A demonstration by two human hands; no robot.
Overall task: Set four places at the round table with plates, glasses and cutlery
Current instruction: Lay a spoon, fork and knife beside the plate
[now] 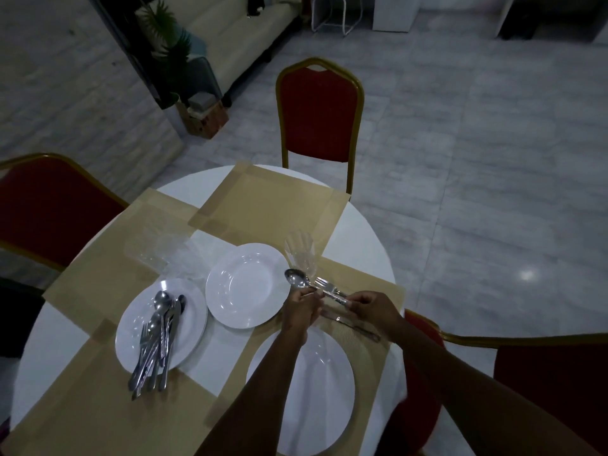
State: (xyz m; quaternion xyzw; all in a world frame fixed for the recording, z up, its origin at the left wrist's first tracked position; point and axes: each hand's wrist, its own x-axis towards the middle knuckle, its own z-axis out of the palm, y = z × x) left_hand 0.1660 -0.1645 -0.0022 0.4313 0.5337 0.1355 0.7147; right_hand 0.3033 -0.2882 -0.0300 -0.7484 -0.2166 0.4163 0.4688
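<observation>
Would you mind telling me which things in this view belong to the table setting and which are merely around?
Belonging to the job:
- plates
- spoon and fork in the left hand and right hand
- knife
- spare cutlery
- glass
- placemats
- round table

Merely around:
- sofa
- potted plant
- wooden box

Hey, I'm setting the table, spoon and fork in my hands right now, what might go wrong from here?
The glass stands just beyond your left hand and right hand; swinging the spoon or fork might tip it. The loose cutlery heaped on the plates overhangs the rim and may slide off if bumped.
</observation>
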